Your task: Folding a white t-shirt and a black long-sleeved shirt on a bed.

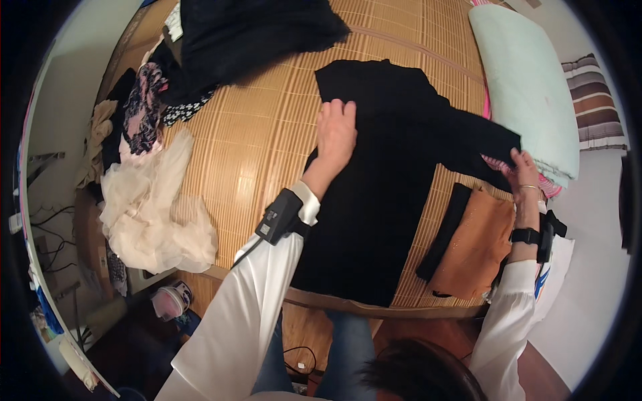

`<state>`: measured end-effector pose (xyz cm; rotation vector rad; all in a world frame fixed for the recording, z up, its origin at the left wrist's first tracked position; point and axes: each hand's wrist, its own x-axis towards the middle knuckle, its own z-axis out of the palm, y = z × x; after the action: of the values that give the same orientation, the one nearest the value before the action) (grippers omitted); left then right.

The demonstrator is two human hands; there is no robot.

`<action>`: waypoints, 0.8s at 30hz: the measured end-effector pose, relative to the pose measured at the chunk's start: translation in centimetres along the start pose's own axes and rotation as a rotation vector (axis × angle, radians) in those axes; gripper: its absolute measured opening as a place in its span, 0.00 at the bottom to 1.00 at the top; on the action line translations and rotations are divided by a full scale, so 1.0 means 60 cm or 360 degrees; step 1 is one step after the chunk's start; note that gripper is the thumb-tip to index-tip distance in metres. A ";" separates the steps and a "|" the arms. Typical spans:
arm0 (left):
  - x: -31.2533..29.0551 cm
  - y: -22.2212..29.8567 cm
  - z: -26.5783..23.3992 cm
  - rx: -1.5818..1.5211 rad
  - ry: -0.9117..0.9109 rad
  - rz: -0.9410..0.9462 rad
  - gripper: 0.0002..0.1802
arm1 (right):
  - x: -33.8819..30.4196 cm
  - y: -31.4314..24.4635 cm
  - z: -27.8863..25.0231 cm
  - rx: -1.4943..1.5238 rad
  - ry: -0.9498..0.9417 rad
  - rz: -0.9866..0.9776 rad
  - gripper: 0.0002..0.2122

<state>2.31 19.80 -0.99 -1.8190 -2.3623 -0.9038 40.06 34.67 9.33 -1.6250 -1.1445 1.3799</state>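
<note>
A slatted mat [247,154] lay beneath a spread black top [374,200], with a pale green quilt [528,93] and sheer cream fabric [154,207] to its right and left. The left hand [338,137] touched its edge, grip unclear; the right hand [523,175] gripped its sleeve end.

A long-sleeved black garment [374,180] lies spread on a bamboo mat [244,160]. The left hand [336,136] rests on its upper left part, fingers bent, and the right hand [525,176] touches the end of the sleeve stretched out to the right. Below that sleeve lies a folded orange-brown cloth [473,247] beside a black strip of fabric [447,230]. A sheer cream fabric [154,207] sits crumpled at the left, dark clothing [254,37] lies at the far edge, and a folded pale green quilt [525,87] fills the far right.
</note>
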 end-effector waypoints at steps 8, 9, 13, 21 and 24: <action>-0.005 -0.035 0.014 -0.0074 -0.0119 0.0278 0.15 | 0.060 0.168 -0.068 -0.0526 0.0221 0.0202 0.03; -0.007 -0.049 0.006 0.0008 -0.0171 0.0298 0.15 | 0.049 0.167 -0.029 -0.0506 0.0270 0.0257 0.03; -0.003 -0.029 -0.004 0.0171 -0.0312 0.0365 0.15 | 0.064 0.172 -0.046 -0.0532 0.0247 0.0355 0.06; 0.000 -0.021 -0.026 0.0347 -0.0442 0.0364 0.23 | 0.058 0.139 0.001 -0.0806 0.0143 0.0169 0.18; -0.006 0.002 -0.005 0.0310 -0.0281 0.0318 0.27 | 0.065 0.126 -0.032 -0.0569 0.0106 0.0450 0.18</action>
<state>2.44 19.33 -0.82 -2.0805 -2.2149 -0.4928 43.45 35.67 1.37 -2.1395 -1.2078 1.3330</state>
